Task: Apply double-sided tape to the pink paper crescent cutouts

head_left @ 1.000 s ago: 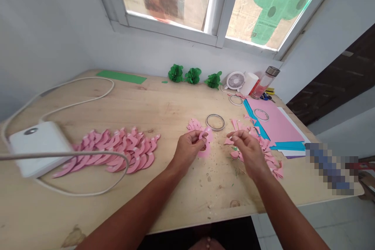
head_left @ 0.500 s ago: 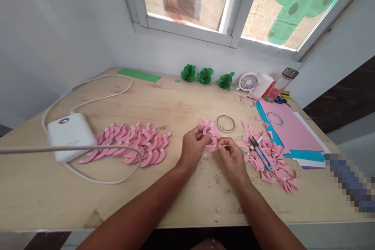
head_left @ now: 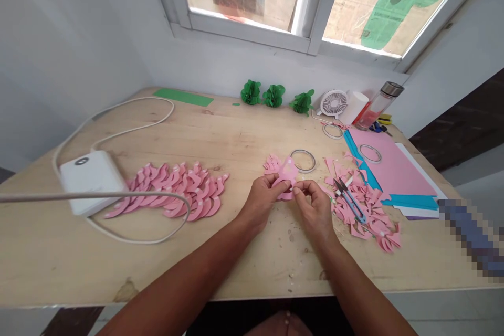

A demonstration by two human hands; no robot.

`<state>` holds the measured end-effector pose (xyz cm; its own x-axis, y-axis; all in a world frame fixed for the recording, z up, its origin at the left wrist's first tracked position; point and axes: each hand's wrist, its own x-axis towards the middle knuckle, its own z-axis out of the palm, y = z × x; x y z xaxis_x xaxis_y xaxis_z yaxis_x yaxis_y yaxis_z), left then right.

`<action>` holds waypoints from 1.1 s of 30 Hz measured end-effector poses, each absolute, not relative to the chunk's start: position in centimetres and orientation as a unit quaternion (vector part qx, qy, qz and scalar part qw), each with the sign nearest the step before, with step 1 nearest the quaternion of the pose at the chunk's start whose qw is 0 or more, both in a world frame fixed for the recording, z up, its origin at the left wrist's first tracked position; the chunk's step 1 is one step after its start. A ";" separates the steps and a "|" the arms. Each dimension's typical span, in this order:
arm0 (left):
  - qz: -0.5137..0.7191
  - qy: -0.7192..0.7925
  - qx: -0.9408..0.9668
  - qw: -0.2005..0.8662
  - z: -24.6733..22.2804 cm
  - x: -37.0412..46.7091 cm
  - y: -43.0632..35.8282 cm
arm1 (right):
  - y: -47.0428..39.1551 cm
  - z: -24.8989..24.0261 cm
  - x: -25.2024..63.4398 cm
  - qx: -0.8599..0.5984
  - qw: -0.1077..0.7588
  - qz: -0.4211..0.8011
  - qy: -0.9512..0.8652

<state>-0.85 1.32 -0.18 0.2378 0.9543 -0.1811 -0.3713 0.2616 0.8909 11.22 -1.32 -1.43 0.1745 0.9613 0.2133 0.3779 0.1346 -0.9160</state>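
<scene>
Both hands meet over the middle of the wooden table. My left hand point(head_left: 264, 197) is closed, its thumb and fingers pinching a curved pink paper cutout point(head_left: 288, 169) with a small whitish patch near its top. My right hand point(head_left: 314, 205) pinches at the right edge of the same cutout. Just behind the left hand lie small pink paper pieces point(head_left: 271, 163). A roll of tape point(head_left: 303, 160) rests beyond the cutout. To the left spreads a pile of curved pink paper pieces point(head_left: 189, 189), several with whitish patches.
Pink scraps point(head_left: 380, 220) lie right of my hands, with thread snips point(head_left: 349, 200) on them. Farther right are coloured paper sheets point(head_left: 405, 168). A white power bank point(head_left: 92, 181) with a looping cable sits left. Green paper ornaments point(head_left: 273, 95), a fan point(head_left: 333, 104) and a bottle point(head_left: 381, 105) stand at the back.
The pink cutout has turned in my fingers, and more of its upper part shows above them. My hands stay close together; the view has shifted slightly.
</scene>
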 end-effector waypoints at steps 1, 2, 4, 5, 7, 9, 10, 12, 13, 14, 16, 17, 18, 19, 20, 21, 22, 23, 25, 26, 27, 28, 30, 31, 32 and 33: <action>0.479 0.390 0.372 0.693 -0.2 -0.9 1.3 | -1.3 -1.5 11.2 -0.590 0.492 0.295 -0.569; 0.480 0.391 0.370 0.693 -0.2 -0.9 1.3 | -1.3 -1.5 11.2 -0.591 0.493 0.295 -0.567; 0.483 0.394 0.370 0.689 -0.3 -0.9 1.4 | -1.4 -1.5 11.2 -0.592 0.499 0.302 -0.556; 0.486 0.396 0.369 0.686 -0.3 -0.9 1.4 | -1.4 -1.5 11.2 -0.592 0.505 0.310 -0.546; 0.491 0.401 0.366 0.682 -0.3 -0.8 1.4 | -1.4 -1.4 11.2 -0.590 0.517 0.331 -0.525; 0.494 0.401 0.359 0.683 -0.4 -0.7 1.3 | -1.3 -1.4 11.2 -0.588 0.527 0.344 -0.508; 0.495 0.398 0.357 0.685 -0.4 -0.7 1.3 | -1.3 -1.4 11.2 -0.588 0.531 0.345 -0.504; 0.496 0.392 0.355 0.689 -0.5 -0.5 1.2 | -1.2 -1.4 11.2 -0.585 0.536 0.343 -0.502; 0.496 0.390 0.353 0.691 -0.5 -0.5 1.2 | -1.2 -1.4 11.2 -0.583 0.539 0.344 -0.501; 0.496 0.389 0.351 0.692 -0.6 -0.4 1.2 | -1.2 -1.4 11.2 -0.581 0.541 0.347 -0.498; 0.497 0.388 0.346 0.695 -0.7 -0.3 1.1 | -1.1 -1.5 11.2 -0.577 0.547 0.354 -0.493; 0.497 0.388 0.344 0.696 -0.7 -0.3 1.1 | -1.1 -1.5 11.2 -0.575 0.549 0.358 -0.489; 0.497 0.389 0.343 0.695 -0.7 -0.3 1.1 | -1.1 -1.4 11.2 -0.574 0.551 0.362 -0.486; 0.498 0.391 0.343 0.694 -0.7 -0.2 1.1 | -1.1 -1.4 11.2 -0.572 0.553 0.367 -0.482; 0.499 0.394 0.343 0.692 -0.7 -0.2 1.1 | -1.1 -1.4 11.1 -0.570 0.556 0.372 -0.478; 0.499 0.397 0.343 0.690 -0.7 -0.2 1.1 | -1.1 -1.4 11.1 -0.568 0.557 0.377 -0.473; 0.499 0.399 0.345 0.688 -0.8 -0.2 1.1 | -1.1 -1.4 11.1 -0.567 0.560 0.380 -0.470; 0.499 0.399 0.348 0.686 -0.8 -0.1 1.1 | -1.0 -1.5 11.1 -0.567 0.561 0.381 -0.467; 0.500 0.397 0.355 0.684 -0.9 -0.1 1.1 | -1.0 -1.5 11.1 -0.565 0.565 0.383 -0.463; 0.500 0.396 0.356 0.683 -0.9 -0.1 1.1 | -1.0 -1.6 11.1 -0.564 0.566 0.386 -0.461; 0.501 0.397 0.357 0.681 -0.9 -0.1 1.1 | -1.0 -1.6 11.0 -0.563 0.567 0.389 -0.460; 0.501 0.398 0.357 0.681 -0.9 -0.1 1.1 | -1.0 -1.6 11.0 -0.561 0.568 0.391 -0.458; 0.500 0.400 0.357 0.680 -0.8 -0.1 1.0 | -0.9 -1.7 11.0 -0.560 0.571 0.392 -0.455; 0.499 0.401 0.358 0.680 -0.7 -0.1 0.9 | -0.9 -1.7 11.0 -0.561 0.572 0.389 -0.455; 0.498 0.401 0.358 0.680 -0.7 -0.1 0.9 | -0.9 -1.7 11.0 -0.563 0.572 0.386 -0.455; 0.498 0.402 0.358 0.680 -0.6 -0.1 0.8 | -0.9 -1.7 11.0 -0.565 0.572 0.383 -0.455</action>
